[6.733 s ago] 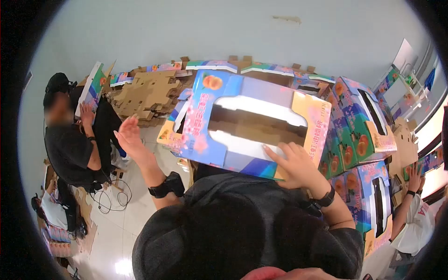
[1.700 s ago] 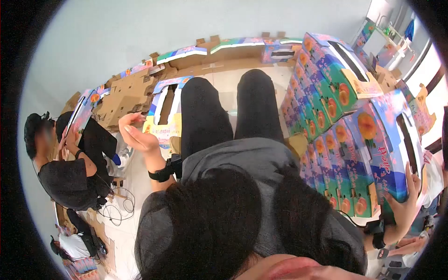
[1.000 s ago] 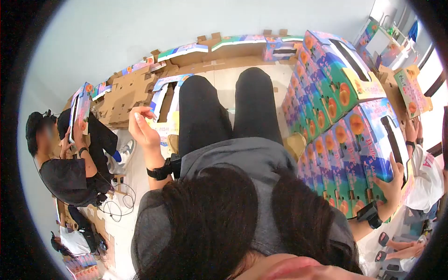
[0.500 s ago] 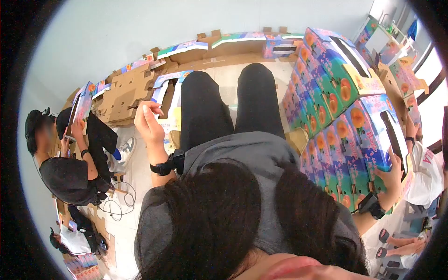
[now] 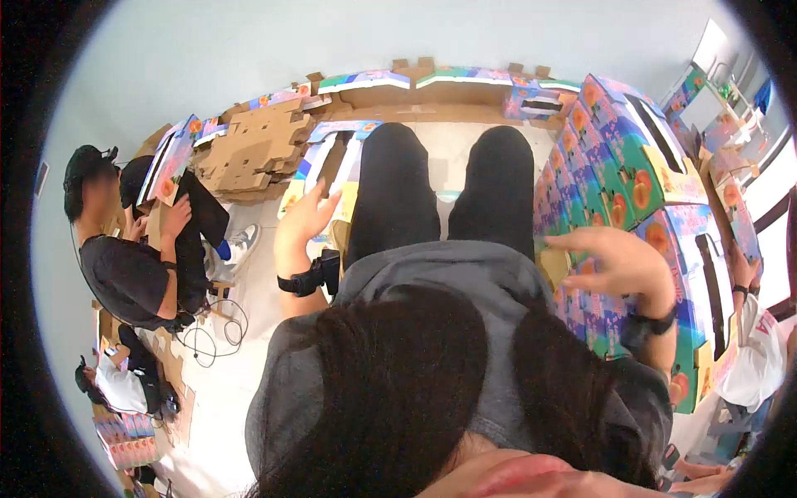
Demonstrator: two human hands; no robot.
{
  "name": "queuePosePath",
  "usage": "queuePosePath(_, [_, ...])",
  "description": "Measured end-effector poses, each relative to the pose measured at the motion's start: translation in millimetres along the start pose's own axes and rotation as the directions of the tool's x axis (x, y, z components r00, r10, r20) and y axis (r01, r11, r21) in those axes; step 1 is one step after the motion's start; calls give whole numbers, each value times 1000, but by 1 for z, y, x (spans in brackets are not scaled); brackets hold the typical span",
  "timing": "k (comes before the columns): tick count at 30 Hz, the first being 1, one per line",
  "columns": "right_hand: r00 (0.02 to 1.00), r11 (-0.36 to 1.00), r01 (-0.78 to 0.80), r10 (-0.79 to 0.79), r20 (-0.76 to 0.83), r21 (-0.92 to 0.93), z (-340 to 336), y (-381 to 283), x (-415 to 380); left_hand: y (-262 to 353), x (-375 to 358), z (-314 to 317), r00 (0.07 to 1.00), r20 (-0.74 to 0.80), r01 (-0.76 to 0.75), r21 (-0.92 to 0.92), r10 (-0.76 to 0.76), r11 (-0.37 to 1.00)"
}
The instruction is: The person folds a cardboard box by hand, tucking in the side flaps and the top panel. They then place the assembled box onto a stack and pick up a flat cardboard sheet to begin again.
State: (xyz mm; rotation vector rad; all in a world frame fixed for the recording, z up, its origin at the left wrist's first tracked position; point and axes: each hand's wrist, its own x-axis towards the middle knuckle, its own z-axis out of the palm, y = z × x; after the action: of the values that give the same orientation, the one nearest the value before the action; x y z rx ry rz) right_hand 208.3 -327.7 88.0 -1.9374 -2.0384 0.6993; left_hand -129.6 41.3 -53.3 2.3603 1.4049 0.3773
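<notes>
My left hand (image 5: 305, 222) is held out left of my knees with its fingers apart. It holds nothing that I can see. Just beyond it stands a printed fruit carton (image 5: 363, 127) with a long dark slot in its top, partly covered by my leg. My right hand (image 5: 621, 264), slightly blurred, hovers right of my lap with fingers stretched out and nothing in them. Behind that hand rise closely packed rows of purple-and-green fruit cartons (image 5: 639, 187). A nearer carton (image 5: 691, 261) of the same print stands by my right wrist.
Flattened brown cardboard (image 5: 253, 145) lies in a pile at left. A long row of open cartons (image 5: 374, 80) runs along the wall. A seated person (image 5: 124, 278) at left handles a printed carton (image 5: 168, 162). Cables (image 5: 217, 332) lie on the floor; another person's sleeve (image 5: 755, 349) is at right.
My right hand has left the carton at right and swung toward my knees, fingers stretched. My left hand has gone from loosely curled to spread. The whole view has shifted slightly.
</notes>
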Motion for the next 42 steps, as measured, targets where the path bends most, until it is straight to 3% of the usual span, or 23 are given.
queuePosePath(2, [993, 976, 117, -111, 46, -185, 16, 15, 42, -14, 0, -6, 968, 198, 141, 66, -152, 988])
queuePosePath(4, [982, 984, 136, -119, 148, -113, 31, 23, 93, -29, 2, -4, 987, 94, 129, 31, -131, 991])
queuePosePath(5, [958, 992, 106, -83, 275, -68, 37, 25, 124, -34, 2, -2, 991, 45, 123, 18, -123, 992])
queuePosePath(6, [943, 991, 134, -134, 304, 21, 54, 39, 152, -38, 3, -4, 990, 49, 132, -13, -132, 991])
queuePosePath(7, [927, 986, 66, -117, 357, 151, 72, 56, 179, -42, 4, -3, 991, 61, 121, -41, -118, 992])
queuePosePath(8, [927, 952, -4, -111, 357, 307, 87, 63, 194, -46, 6, -3, 992, 72, 109, -66, -104, 992])
queuePosePath(9, [938, 896, 55, -198, 286, 440, 113, 81, 213, -50, 7, -4, 993, 80, 94, -88, -87, 992])
queuePosePath(11, [982, 714, -89, -56, 183, 694, 153, 96, 227, -58, 8, -3, 984, 177, 35, -222, 5, 974])
queuePosePath(12, [991, 742, -39, -59, 123, 669, 149, 83, 223, -68, 14, 4, 971, 227, 10, -333, 70, 943])
queuePosePath(14, [979, 745, -25, -117, 168, 666, 147, 88, 227, -82, 25, 12, 925, 303, -44, -515, 230, 856])
queuePosePath(16, [970, 703, 51, -204, 132, 710, 153, 95, 228, -73, 33, 8, 913, 345, 28, -586, 218, 810])
queuePosePath(18, [976, 793, 31, -155, 153, 608, 158, 98, 227, -76, 55, 25, 930, 328, 63, -589, 166, 806])
queuePosePath(19, [978, 836, 20, -131, 163, 549, 158, 95, 228, -105, 82, 56, 952, 225, -51, -554, 208, 831])
queuePosePath(20, [987, 862, 3, -83, 136, 506, 157, 82, 225, -109, 97, 73, 977, 197, 32, -501, 78, 865])
queuePosePath(21, [993, 954, 47, -77, 91, 296, 160, 81, 227, -114, 107, 86, 986, 159, 120, -446, -53, 887])
queuePosePath(23, [996, 996, 67, -70, 47, 54, 176, 88, 231, -136, 121, 116, 991, 129, 90, -421, -38, 902])
queuePosePath(24, [995, 1000, -12, 14, 99, -17, 173, 76, 230, -144, 126, 124, 993, 115, 76, -407, -31, 910])
queuePosePath(27, [991, 993, -16, 31, 127, -120, 182, 78, 237, -160, 135, 143, 996, 62, -48, -253, 65, 966])
queuePosePath(28, [990, 988, -11, 33, 138, -156, 182, 78, 240, -162, 137, 148, 999, -3, -51, -267, 52, 962])
queuePosePath(31, [987, 987, -61, 82, 141, -151, 182, 76, 242, -168, 139, 148, 999, 38, 9, -298, 3, 955])
queuePosePath(34, [983, 981, -61, 91, 161, -182, 182, 75, 245, -147, 127, 143, 986, 128, 101, 74, -110, 992])
queuePosePath(38, [971, 973, -107, 146, 191, -205, 182, 72, 248, -137, 105, 165, 998, -25, 56, 220, -52, 974])
queuePosePath(42, [971, 972, -108, 148, 188, -209, 182, 72, 249, -130, 109, 168, 997, -49, 71, 302, -59, 951])
